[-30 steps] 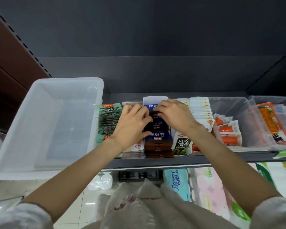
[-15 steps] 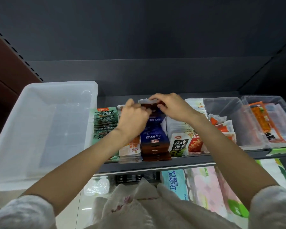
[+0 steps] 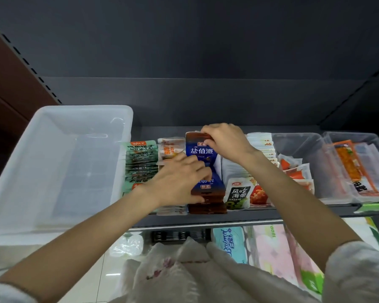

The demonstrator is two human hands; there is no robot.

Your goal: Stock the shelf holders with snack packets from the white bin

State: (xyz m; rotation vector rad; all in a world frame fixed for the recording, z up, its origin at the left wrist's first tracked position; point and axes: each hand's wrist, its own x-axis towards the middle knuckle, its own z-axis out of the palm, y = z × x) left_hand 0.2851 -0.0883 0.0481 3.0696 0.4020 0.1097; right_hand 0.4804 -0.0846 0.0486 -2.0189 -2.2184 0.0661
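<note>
The right hand is pinching the top edge of a blue packet standing at the back of its row. The left hand is pressing on the blue packets in front, fingers curled over them. The white bin is sitting just left of the left hand, beside the green packets.

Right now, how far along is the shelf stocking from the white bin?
Nearly done, it looks: the white bin shows no packets inside, and the rows beside it are full. In hand: the right hand pinches the top of an upright blue packet while the left hand grips the blue row. Left: seating that packet.
</note>
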